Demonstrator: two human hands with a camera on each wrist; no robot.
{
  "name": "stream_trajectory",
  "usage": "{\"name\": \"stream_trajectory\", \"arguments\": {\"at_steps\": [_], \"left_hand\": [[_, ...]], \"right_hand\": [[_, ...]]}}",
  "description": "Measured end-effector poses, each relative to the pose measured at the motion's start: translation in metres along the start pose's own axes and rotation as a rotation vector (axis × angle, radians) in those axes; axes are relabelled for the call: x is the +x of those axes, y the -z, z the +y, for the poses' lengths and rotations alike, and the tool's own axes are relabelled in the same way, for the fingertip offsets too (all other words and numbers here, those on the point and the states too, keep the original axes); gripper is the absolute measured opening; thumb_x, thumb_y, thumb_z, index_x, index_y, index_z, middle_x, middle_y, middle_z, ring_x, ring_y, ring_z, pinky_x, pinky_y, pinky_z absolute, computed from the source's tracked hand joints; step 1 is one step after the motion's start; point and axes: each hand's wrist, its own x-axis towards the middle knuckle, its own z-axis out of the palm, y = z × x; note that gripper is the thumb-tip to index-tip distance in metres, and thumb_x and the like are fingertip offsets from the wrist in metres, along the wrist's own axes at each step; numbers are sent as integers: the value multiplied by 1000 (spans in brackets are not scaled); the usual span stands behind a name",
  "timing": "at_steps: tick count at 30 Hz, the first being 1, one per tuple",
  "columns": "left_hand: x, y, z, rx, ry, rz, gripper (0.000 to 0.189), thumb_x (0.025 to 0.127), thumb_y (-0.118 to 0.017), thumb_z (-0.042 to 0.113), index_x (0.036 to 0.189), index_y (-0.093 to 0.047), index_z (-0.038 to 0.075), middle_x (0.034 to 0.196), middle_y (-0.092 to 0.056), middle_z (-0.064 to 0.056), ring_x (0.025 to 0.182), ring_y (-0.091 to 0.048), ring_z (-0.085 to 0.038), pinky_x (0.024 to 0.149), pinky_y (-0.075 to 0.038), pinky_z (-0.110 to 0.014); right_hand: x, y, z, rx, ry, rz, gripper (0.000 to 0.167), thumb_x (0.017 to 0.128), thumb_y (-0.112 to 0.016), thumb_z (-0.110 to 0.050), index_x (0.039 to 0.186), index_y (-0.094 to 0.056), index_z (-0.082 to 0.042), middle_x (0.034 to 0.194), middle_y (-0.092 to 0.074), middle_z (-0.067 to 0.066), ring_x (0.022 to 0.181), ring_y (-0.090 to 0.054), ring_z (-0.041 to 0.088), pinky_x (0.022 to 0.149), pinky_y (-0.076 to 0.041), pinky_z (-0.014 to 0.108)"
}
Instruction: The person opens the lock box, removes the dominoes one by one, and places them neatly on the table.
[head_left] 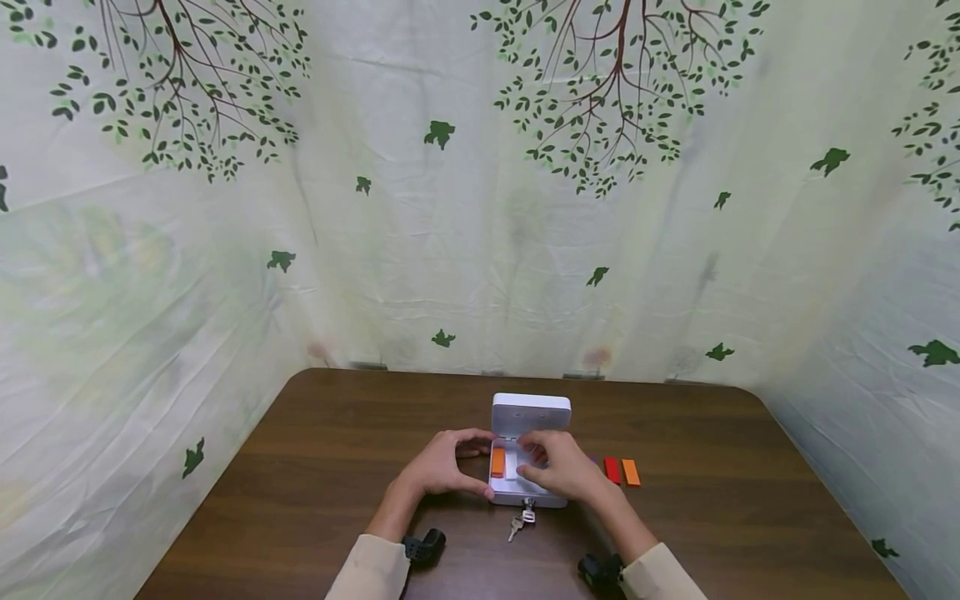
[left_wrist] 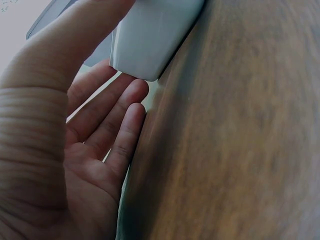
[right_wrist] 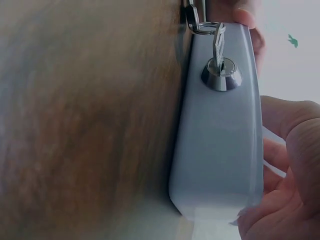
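Observation:
A small white metal lock box (head_left: pixel 530 498) stands on the table with its lid (head_left: pixel 531 414) raised at the back. An orange block (head_left: pixel 498 462) and a flat white piece (head_left: pixel 512 465) lie inside, toward the left. My left hand (head_left: pixel 438 468) grips the box's left side, thumb at the front corner and fingers at the back. Over the inside of the box hovers my right hand (head_left: pixel 558 467), thumb and fingers apart; it hides the box's right part. One key (right_wrist: pixel 218 47) sits in the front lock (right_wrist: pixel 222 75), and a second key (head_left: pixel 516 527) hangs from its ring.
To the right of the box, a red block (head_left: pixel 612 470) and another orange block (head_left: pixel 631 472) lie on the brown wooden table (head_left: pixel 360 450). A bit of purple shows behind my right hand. Leaf-printed cloth (head_left: pixel 480 250) surrounds the table's back and sides.

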Motion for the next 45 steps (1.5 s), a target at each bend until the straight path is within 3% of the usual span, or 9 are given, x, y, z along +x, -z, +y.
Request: {"name": "stream_trajectory", "arguments": {"at_steps": [8, 17, 27, 32, 38, 45], "left_hand": [[0, -1, -1, 11, 14, -1, 82, 69, -97, 43, 139, -61, 21, 136, -66, 8, 122, -65, -9, 106, -52, -26], [-1, -2, -3, 7, 13, 0, 82, 69, -96, 45, 140, -61, 21, 137, -65, 9, 123, -64, -9, 107, -52, -26], [-1, 0, -1, 4, 11, 2, 81, 70, -96, 44, 140, -61, 22, 137, -65, 9, 123, -64, -9, 107, -52, -26], [-1, -2, -2, -1, 18, -2, 80, 70, -96, 42, 139, -61, 22, 137, -65, 9, 123, -64, -10, 107, -52, -26], [-1, -3, -2, -10, 18, 0, 79, 71, -96, 39, 139, -61, 21, 136, -65, 9, 122, -65, -10, 107, -52, -27], [1, -2, -2, -12, 15, 1, 78, 71, -96, 38, 139, -61, 22, 136, -65, 9, 122, -64, -10, 106, -52, -27]], "right_hand": [[3, -6, -3, -32, 1, -26, 38, 88, -81, -24, 119, -72, -3, 89, -67, 2, 81, -59, 13, 72, -54, 26], [8, -10, -4, -87, 5, -43, 38, 86, -83, -23, 118, -75, -5, 86, -66, 0, 79, -58, 12, 71, -53, 27], [10, -13, -6, -163, 36, -52, 34, 83, -86, -26, 109, -74, -9, 79, -61, 0, 69, -47, 8, 61, -40, 24], [9, -16, -6, -196, 20, -54, 34, 83, -86, -29, 109, -74, -11, 80, -60, -2, 70, -47, 8, 61, -39, 24], [7, -16, -5, -178, -6, -64, 31, 81, -88, -28, 101, -73, -10, 81, -61, -2, 71, -48, 8, 63, -41, 24], [8, -13, -7, -159, 6, -64, 33, 79, -89, -25, 102, -73, -7, 80, -62, 0, 70, -47, 8, 62, -39, 23]]}}
